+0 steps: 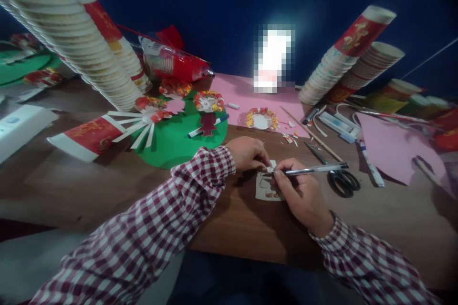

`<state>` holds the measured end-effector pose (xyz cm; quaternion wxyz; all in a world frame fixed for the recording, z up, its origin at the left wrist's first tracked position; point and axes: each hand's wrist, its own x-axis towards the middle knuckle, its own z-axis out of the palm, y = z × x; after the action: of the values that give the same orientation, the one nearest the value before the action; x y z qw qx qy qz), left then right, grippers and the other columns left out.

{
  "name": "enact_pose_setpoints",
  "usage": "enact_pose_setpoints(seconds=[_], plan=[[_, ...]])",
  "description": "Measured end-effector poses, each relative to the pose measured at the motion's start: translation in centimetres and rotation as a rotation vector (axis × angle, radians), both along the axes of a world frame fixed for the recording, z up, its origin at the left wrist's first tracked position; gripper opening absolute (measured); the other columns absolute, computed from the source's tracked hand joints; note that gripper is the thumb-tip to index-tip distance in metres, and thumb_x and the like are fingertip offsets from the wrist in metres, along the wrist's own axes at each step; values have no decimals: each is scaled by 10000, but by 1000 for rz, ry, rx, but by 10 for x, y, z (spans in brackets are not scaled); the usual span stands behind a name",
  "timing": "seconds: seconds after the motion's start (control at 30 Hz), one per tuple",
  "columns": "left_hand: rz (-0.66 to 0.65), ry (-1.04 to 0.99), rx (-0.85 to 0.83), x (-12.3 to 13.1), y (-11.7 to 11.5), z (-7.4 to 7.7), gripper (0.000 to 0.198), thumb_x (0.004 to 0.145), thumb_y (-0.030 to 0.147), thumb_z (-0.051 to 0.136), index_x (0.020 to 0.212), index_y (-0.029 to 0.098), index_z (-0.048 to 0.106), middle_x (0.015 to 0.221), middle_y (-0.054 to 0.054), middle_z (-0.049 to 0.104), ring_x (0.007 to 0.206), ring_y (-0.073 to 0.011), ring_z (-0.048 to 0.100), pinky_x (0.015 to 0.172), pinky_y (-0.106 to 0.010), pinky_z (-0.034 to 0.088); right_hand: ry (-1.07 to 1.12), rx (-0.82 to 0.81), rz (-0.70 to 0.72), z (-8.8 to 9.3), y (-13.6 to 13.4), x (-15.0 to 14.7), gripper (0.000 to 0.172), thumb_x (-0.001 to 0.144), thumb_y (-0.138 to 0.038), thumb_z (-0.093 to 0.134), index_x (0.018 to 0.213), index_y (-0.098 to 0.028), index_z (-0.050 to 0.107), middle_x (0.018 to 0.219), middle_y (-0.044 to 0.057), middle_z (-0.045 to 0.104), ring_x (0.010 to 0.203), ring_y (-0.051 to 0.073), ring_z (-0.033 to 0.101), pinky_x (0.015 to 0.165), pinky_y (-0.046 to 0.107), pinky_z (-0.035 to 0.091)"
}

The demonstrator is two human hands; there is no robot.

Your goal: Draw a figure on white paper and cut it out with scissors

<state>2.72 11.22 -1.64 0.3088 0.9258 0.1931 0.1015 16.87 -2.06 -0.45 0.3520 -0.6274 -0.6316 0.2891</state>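
Nearest to the camera, two arms in red-and-white checked sleeves come in from the lower corners and meet over the brown table [222,219]. The left forearm lies in a long diagonal from the lower left. The left hand [248,152] has the palm turned down and the wrist slightly bent. Its thumb and first fingers are pressed together at the tips and pinch a small pale piece [269,169]. The right hand [300,190] comes from the lower right with its back toward the camera. Its fingers are curled and closed around a pen [317,168], which lies almost level and points left, with its tip at the pinched piece. Directly under both hands a paper cut-out [265,189] lies flat on the table, partly covered by the fingers.

Just beside the right hand, on its right, black scissors [341,180] lie on the table. A thin wooden stick [311,133] lies behind them. Farther on the left there is a green paper disc [171,145] with a marker [209,127] on it, and a cut cup [93,136] lies beside it. Behind these lies a pink sheet [246,95] with a ring decoration [262,119] on it. At the back, tilted cup stacks [71,33] lean on both sides.
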Motion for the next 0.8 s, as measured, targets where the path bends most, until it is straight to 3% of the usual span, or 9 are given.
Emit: enact_pose_setpoints(seconds=[0.27, 0.43, 0.6, 0.7, 0.8], plan=[[-13, -5, 22, 0, 0, 0, 154, 713, 266, 649, 849, 232, 713, 761, -7, 613, 713, -101, 556, 621, -181, 388, -14, -6, 43, 0, 2, -1, 131, 881, -316, 455, 851, -202, 511, 681, 1, 610, 557, 122, 567, 506, 220, 442], [-18, -14, 10, 0, 0, 1, 175, 714, 290, 655, 856, 206, 710, 775, -16, 617, 719, -105, 559, 630, -187, 390, 73, 95, 48, -1, -6, 4, 187, 901, -255, 410, 1069, -208, 478, 783, 24, 623, 636, 133, 599, 578, 252, 507], [-23, 0, 14, 0, -1, 1, 175, 719, 273, 647, 871, 216, 710, 792, -16, 624, 735, -107, 562, 657, -188, 396, -273, 285, 292, 9, -8, 10, 219, 853, -128, 472, 1028, -219, 567, 976, 63, 641, 945, 198, 567, 837, 356, 467], [-29, 18, 39, 1, 0, 0, 183, 732, 279, 631, 893, 235, 706, 797, -14, 626, 742, -109, 562, 661, -187, 399, -409, 340, 412, 5, -5, 12, 267, 845, -100, 470, 1059, -220, 574, 995, 63, 651, 1024, 227, 514, 861, 393, 451], [-41, 21, 46, 1, 1, -1, 185, 745, 299, 617, 894, 236, 706, 798, -15, 630, 751, -109, 564, 678, -180, 403, -489, 430, 432, -6, -3, 12, 252, 830, -118, 504, 1044, -215, 594, 999, 63, 657, 1032, 243, 500, 846, 405, 449]])
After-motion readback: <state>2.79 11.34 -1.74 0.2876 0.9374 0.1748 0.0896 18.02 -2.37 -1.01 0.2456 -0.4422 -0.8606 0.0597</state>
